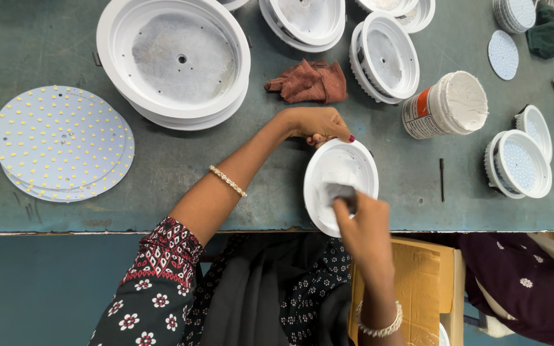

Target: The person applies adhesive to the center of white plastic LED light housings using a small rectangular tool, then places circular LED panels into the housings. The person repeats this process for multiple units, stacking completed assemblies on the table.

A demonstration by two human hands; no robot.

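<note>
- Right hand [368, 221], nearest the camera, pinches a small grey pad [340, 191] tight and presses it onto the floor of a white housing [341, 182], where white paste seems to be spread.
- Left hand [315, 123] grips the housing's rim at 12 o'clock, fingers closed on it, apparently to steady it against the rubbing.
- Housing lies open side up at the table [161, 192] edge, close to the body.
- Paste tub [447, 104] lies tipped at 2 o'clock, mouth toward the work, within reach.
- Brown rag [309, 82] sits at 12 o'clock.
- LED discs [62, 142] are stacked at 9 o'clock, well apart.
</note>
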